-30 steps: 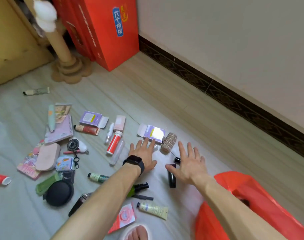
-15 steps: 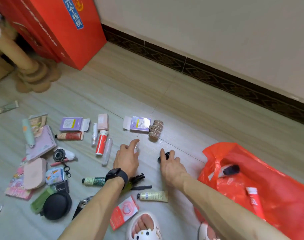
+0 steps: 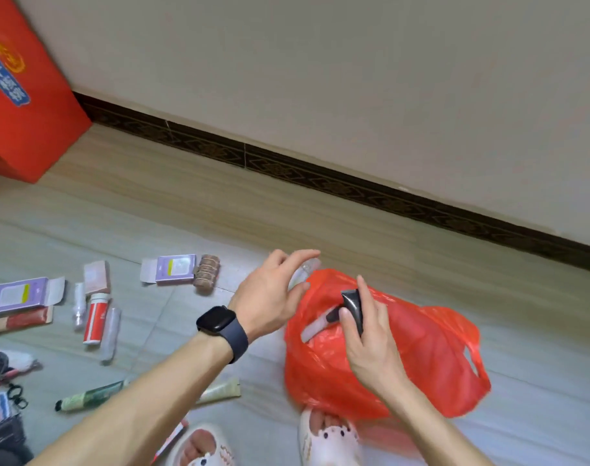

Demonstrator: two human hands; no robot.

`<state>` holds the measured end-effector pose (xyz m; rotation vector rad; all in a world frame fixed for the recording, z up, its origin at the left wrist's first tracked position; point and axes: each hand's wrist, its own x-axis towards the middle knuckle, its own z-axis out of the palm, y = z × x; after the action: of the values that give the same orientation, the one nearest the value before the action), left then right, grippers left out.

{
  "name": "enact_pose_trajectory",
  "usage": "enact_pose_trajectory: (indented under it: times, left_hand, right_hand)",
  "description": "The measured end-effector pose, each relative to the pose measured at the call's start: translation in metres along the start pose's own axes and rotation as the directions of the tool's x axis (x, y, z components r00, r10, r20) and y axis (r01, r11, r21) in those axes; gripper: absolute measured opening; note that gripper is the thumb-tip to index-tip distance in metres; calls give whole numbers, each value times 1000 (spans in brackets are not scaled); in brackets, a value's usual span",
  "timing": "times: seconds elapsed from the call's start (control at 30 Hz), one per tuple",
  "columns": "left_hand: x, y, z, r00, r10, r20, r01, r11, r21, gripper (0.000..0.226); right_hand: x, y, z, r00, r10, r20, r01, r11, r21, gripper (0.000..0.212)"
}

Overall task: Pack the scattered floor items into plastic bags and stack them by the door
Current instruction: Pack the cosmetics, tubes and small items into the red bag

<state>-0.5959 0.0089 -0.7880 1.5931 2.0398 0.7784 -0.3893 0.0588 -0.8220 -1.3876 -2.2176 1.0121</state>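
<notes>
A red plastic bag [image 3: 428, 351] lies open on the floor in front of my feet, with a white tube with a black cap [image 3: 315, 326] inside its mouth. My right hand [image 3: 367, 341] holds a black tube [image 3: 352, 306] over the bag's opening. At the bag's left rim, my left hand [image 3: 270, 297], which wears a black watch, pinches a small clear bottle [image 3: 305, 269]. Scattered to the left are a purple box [image 3: 176, 269], a brown stack of round pieces [image 3: 206, 270], a red bottle [image 3: 95, 317], a green tube [image 3: 92, 395] and a cream tube [image 3: 221, 388].
A big red carton [image 3: 21, 95] stands at the far left against the wall. A dark baseboard [image 3: 320, 183] runs along the wall behind the bag. My white slippers [image 3: 327, 438] are just below the bag. More small items lie at the left edge.
Both hands lifted off the floor and swung right, over the red bag. The right hand picked up the black tube, the left the clear bottle. The view turned to the right.
</notes>
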Motion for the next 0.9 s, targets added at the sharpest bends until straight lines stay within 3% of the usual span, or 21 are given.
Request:
enact_pose_trajectory:
  times: [0.1, 0.17, 0.23, 0.3, 0.4, 0.47, 0.5, 0.6, 0.7, 0.8, 0.9]
  left_hand:
    - [12, 36, 44, 974, 147, 174, -172, 975, 140, 45]
    - [19, 48, 79, 928, 235, 288, -315, 909, 274, 41]
    - [26, 52, 109, 891, 222, 396, -376, 849, 372, 44]
    - [28, 44, 131, 866, 159, 474, -407, 776, 481, 50]
    - [19, 18, 146, 820, 88, 565, -522, 521, 676, 60]
    - [10, 2, 143, 797, 60, 601, -569, 409, 714, 65]
    - [5, -3, 138, 798, 54, 600, -562, 425, 710, 72]
    - [-6, -17, 118, 856, 149, 494, -471, 619, 628, 96]
    - [-22, -24, 96, 928, 262, 267, -368, 761, 533, 83]
    - [-49, -32, 56, 991, -32, 133, -39, 867, 497, 81]
    - [-86, -63, 21, 936, -351, 4, 302, 811, 500, 84]
  right_hand:
    - [-7, 63, -18, 956, 279, 86, -269, 957, -109, 60]
    - [-3, 95, -22, 895, 393, 213, -331, 903, -274, 59]
    - [2, 110, -25, 852, 428, 302, -304, 873, -381, 59]
    - [7, 114, -26, 860, 414, 298, -284, 874, -394, 61]
    - [4, 114, -20, 891, 280, 357, -115, 901, -419, 71]
    - [-1, 116, -15, 829, 307, 467, -19, 850, -526, 77]
    - [-3, 119, -15, 781, 360, 510, 11, 809, -587, 78]
    - [-5, 119, -17, 722, 417, 552, 49, 765, -642, 76]
    - [2, 89, -23, 819, 216, 532, 132, 831, -541, 68]
    - [14, 35, -29, 876, -69, 477, 285, 873, -396, 64]
    - [23, -13, -23, 841, -252, 478, 438, 837, -328, 66]
